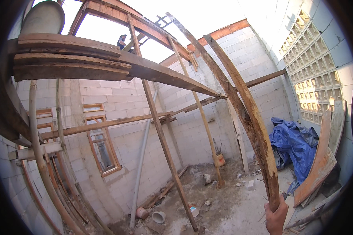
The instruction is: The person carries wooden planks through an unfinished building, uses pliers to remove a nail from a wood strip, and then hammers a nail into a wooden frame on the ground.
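Note:
At the lower right my right hand (276, 217) is closed round the bottom end of a long, rough wooden plank (259, 121). The plank rises steeply and leans up to the left. Close beside it runs a second, darker plank (208, 58), and the two come together just above my fingers. Whether my hand grips both planks cannot be made out. A nail sticks out near the lower end. Both planks pass in front of a horizontal beam (176, 80). My left hand is out of view.
Wooden props (157, 121) stand across the room. Stacked boards (70, 64) lie overhead at left. A blue tarp (294, 145) and leaning boards (315, 176) are at right. Buckets (159, 216) and rubble lie on the floor. Another person (122, 41) is high up by the roof frame.

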A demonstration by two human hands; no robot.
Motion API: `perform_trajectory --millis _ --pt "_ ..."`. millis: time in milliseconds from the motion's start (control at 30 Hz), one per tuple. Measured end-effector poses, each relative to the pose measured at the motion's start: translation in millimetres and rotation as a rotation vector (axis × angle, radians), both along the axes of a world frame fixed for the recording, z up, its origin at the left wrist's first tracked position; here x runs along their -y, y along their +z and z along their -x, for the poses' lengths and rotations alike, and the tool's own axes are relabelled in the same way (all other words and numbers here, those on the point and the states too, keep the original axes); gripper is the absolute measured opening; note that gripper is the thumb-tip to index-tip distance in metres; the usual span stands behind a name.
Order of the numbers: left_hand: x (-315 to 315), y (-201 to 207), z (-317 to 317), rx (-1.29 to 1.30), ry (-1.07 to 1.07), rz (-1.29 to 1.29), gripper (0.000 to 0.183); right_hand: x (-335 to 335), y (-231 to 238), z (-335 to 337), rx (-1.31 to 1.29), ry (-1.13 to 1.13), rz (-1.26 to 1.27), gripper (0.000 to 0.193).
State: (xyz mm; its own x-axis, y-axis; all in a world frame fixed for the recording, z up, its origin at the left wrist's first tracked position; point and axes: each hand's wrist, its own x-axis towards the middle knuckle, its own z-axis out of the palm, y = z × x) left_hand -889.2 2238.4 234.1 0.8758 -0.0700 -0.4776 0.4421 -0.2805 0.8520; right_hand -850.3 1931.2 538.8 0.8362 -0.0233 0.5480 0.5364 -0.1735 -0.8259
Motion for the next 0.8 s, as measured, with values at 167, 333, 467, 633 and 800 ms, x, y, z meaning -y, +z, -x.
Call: perform_trajectory --millis 167,333,467,633,800 --pt "1.1 2.6 -8.9 -0.007 -0.041 -0.008 0.043 -2.0 -30.4 4.5 0.109 -0.055 -0.144 0.026" --pt "3.7 5.8 -18.2 -0.006 -0.076 -0.015 0.042 8.1 -30.3 9.3 0.111 -0.205 -0.085 0.022" --pt "10.0 11.8 -23.4 0.021 -0.110 -0.020 0.041 16.8 -37.2 11.8 0.131 -0.270 -0.064 0.019" --pt "23.5 43.8 -12.7 0.119 -0.194 -0.060 0.040 20.1 -82.6 29.9 0.135 -0.336 0.046 0.018" --pt "47.6 145.0 3.9 0.334 -0.547 -0.162 0.039 25.8 -169.8 80.9 -0.116 -0.437 0.147 0.047"
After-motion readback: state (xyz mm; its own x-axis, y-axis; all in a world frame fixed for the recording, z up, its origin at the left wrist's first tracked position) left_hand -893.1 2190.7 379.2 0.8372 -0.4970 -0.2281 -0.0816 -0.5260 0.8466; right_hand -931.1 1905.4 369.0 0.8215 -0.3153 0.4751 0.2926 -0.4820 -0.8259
